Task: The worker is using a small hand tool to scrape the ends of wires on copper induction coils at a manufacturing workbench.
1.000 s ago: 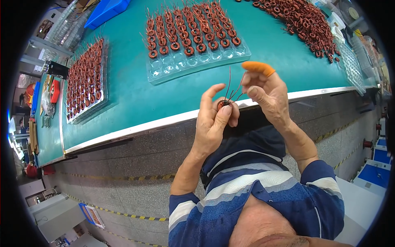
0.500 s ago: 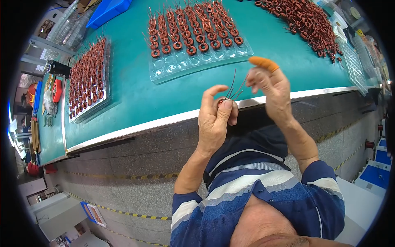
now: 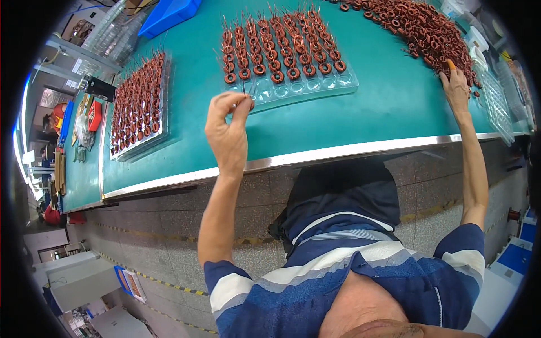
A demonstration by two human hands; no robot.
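Coil (image 3: pixel 252 105), part-hidden, pinched in L hand (image 3: pixel 228 127) by tray (image 3: pixel 345 83); R hand (image 3: pixel 456 90) at pile (image 3: pixel 434 40), can't tell grip, clr trays (image 3: pixel 496 107) beside.

Blue bin (image 3: pixel 169 17): placed toward the back left of the green desk (image 3: pixel 338 124).
Red box (image 3: pixel 95 115): set near a black device (image 3: pixel 99 87).
Floor (image 3: pixel 169 256): marked with yellow-and-black tape (image 3: pixel 169 284).
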